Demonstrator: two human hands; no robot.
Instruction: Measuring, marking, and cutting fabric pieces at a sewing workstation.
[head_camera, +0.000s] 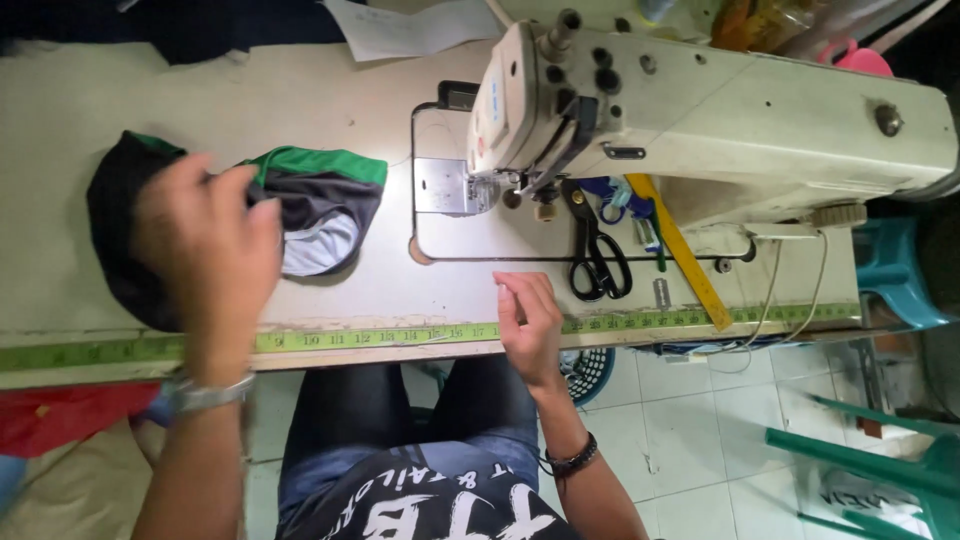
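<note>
Head view: my 2 hands work at the near edge of the sewing table (380, 80). My left hand (205, 250) is raised over the table's left part, blurred, fingers curled loosely together; it rests on or just above a black, green and grey garment piece (325, 205), and I cannot tell whether it grips the fabric. The garment piece lies flat on the table, left of the needle plate (440, 187), partly hidden under my left hand. My right hand (530, 320) sits at the table's front edge, fingers bent inward with thumb and fingertips drawn close; whether they pinch anything is too small to tell. A green-yellow measuring tape (400, 337) runs along that front edge, passing under my right hand. Farther in, black scissors (595, 255) lie just right of the needle area, beside a yellow ruler (680, 250) set at a slant. The cream sewing machine (720, 110) stands beyond them.
</note>
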